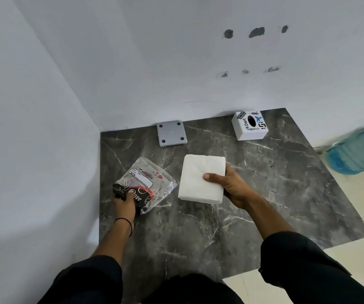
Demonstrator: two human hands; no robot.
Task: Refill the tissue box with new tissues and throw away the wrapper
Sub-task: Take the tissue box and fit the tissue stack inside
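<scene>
A thick white stack of tissues (198,178) is held above the dark marble table (264,194) by my right hand (231,185), thumb on top and fingers under its right edge. My left hand (125,205) grips the clear plastic wrapper (148,183), printed black, red and white, which rests crumpled on the table at the left. The white tissue box cover (249,126), with stickers and a black oval slot on top, stands at the back right near the wall. A grey square base plate (171,133) with black corner dots lies at the back centre.
White walls close the table on the left and back. A blue water jug (356,150) lies on the pale floor to the right, beyond the table's right edge. My dark sleeves and lap fill the bottom of the view.
</scene>
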